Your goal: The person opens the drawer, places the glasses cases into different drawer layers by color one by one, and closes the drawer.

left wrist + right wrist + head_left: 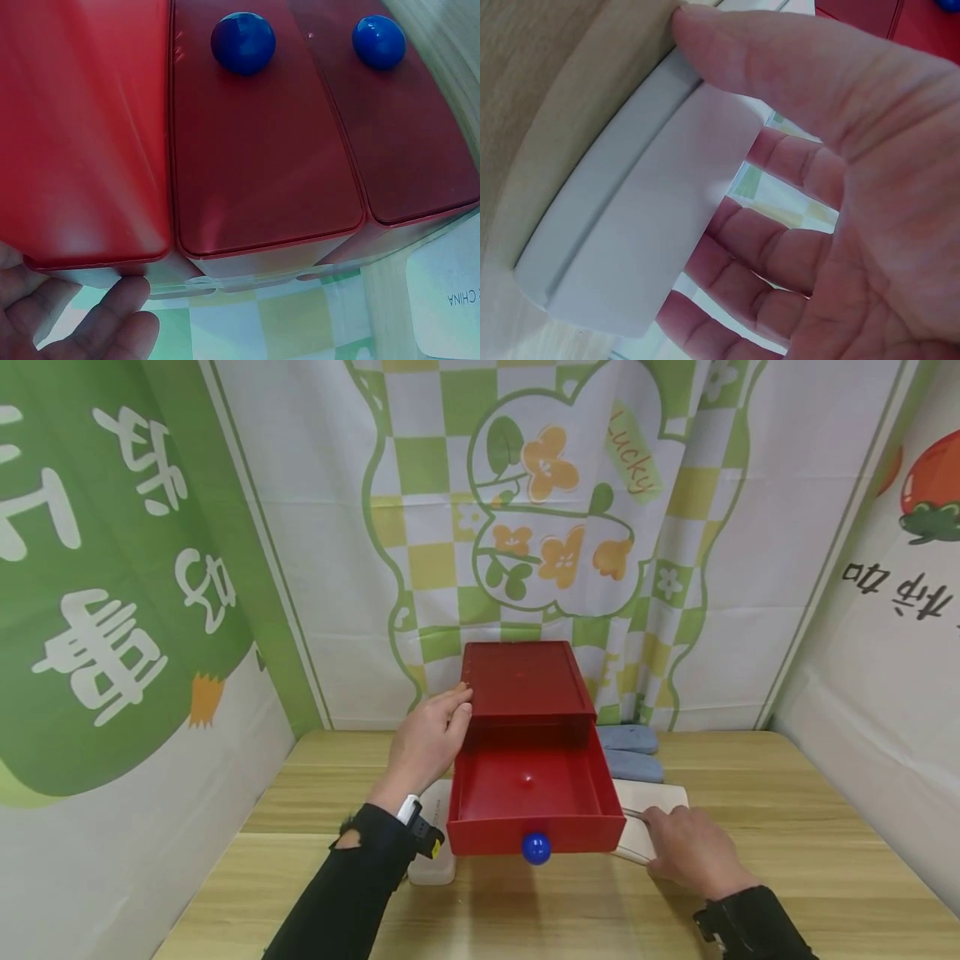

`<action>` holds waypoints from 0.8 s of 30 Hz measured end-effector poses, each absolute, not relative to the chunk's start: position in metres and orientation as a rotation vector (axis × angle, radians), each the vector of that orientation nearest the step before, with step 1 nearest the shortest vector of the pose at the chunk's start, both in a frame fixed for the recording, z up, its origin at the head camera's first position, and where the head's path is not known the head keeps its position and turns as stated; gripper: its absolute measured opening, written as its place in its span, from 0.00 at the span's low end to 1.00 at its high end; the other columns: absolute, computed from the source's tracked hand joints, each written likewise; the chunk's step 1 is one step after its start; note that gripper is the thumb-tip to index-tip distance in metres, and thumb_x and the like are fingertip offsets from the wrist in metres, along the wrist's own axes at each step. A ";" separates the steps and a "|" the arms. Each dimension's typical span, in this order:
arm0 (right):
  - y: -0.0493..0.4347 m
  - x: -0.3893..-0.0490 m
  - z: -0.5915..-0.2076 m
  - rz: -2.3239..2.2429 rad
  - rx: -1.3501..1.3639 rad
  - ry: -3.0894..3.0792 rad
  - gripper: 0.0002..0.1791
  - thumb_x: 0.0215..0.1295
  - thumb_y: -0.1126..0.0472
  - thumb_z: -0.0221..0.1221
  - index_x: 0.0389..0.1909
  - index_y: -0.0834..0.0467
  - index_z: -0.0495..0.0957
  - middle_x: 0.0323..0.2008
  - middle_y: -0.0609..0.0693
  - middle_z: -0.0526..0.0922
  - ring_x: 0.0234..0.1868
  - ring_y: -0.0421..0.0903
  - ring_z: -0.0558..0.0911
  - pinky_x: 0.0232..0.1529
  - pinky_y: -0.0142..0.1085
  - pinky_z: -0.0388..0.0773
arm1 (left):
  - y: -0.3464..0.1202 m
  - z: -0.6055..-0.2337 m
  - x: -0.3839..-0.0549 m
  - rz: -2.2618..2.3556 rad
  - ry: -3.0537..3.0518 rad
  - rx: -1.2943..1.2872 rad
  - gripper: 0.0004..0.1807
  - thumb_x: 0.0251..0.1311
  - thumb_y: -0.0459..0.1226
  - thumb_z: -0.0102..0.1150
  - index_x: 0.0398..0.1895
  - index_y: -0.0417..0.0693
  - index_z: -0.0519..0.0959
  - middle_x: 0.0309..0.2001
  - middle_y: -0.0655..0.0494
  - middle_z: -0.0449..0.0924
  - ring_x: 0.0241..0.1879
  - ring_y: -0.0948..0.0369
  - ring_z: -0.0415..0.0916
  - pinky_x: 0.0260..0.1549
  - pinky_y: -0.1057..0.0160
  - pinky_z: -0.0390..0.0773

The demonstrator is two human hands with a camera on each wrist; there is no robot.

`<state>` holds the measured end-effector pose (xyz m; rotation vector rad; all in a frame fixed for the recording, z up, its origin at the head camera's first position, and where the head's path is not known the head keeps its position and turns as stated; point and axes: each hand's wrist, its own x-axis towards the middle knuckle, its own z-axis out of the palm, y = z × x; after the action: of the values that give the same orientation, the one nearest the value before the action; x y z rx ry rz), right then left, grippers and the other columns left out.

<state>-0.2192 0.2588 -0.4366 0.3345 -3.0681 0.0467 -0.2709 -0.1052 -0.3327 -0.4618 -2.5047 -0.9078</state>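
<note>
A red drawer cabinet (525, 681) stands on the table with its top drawer (525, 835) pulled out, nothing lying on the drawer's floor. Blue ball knobs sit on its fronts; the two lower drawers (262, 150) are closed in the left wrist view. My left hand (431, 735) rests along the cabinet's left side, fingertips at its upper edge. To the right of the drawer, my right hand (693, 847) grips the side of a flat white case (652, 202). Its thumb lies along one edge and its fingers reach the other side. Part of the case is hidden behind the drawer.
Two blue-grey oblong pieces (633, 766) lie behind the white case. A white rounded box (435, 864) with small print stands left of the cabinet, partly under my left forearm. Printed cloth (420, 468) hangs around the wooden table (300, 877) at the back and sides.
</note>
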 end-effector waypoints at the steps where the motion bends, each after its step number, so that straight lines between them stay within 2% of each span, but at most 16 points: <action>1: 0.259 -0.220 -0.437 0.052 0.334 -3.074 0.30 0.46 0.54 0.80 0.50 0.59 0.83 0.29 0.52 0.81 0.29 0.48 0.77 0.29 0.45 0.80 | -0.105 -0.333 -0.271 -0.908 -2.504 -0.462 0.25 0.79 0.46 0.47 0.72 0.47 0.76 0.72 0.52 0.75 0.71 0.50 0.73 0.66 0.46 0.77; 15: 0.262 -0.221 -0.436 0.136 0.361 -3.109 0.31 0.47 0.58 0.79 0.53 0.59 0.81 0.32 0.51 0.84 0.31 0.48 0.81 0.31 0.47 0.82 | -0.105 -0.334 -0.271 -0.907 -2.489 -0.470 0.25 0.79 0.45 0.48 0.72 0.46 0.76 0.72 0.51 0.75 0.70 0.49 0.74 0.64 0.46 0.78; 24: 0.263 -0.219 -0.438 0.148 0.387 -3.072 0.32 0.45 0.58 0.77 0.54 0.59 0.80 0.31 0.51 0.83 0.30 0.48 0.81 0.30 0.46 0.80 | -0.105 -0.335 -0.272 -0.885 -2.464 -0.481 0.24 0.79 0.44 0.49 0.70 0.45 0.77 0.71 0.50 0.76 0.70 0.49 0.75 0.64 0.46 0.78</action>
<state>-0.2187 0.2632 -0.4380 0.3867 -3.0717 0.1476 -0.2719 -0.1052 -0.3351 -0.4807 -2.4638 -0.8851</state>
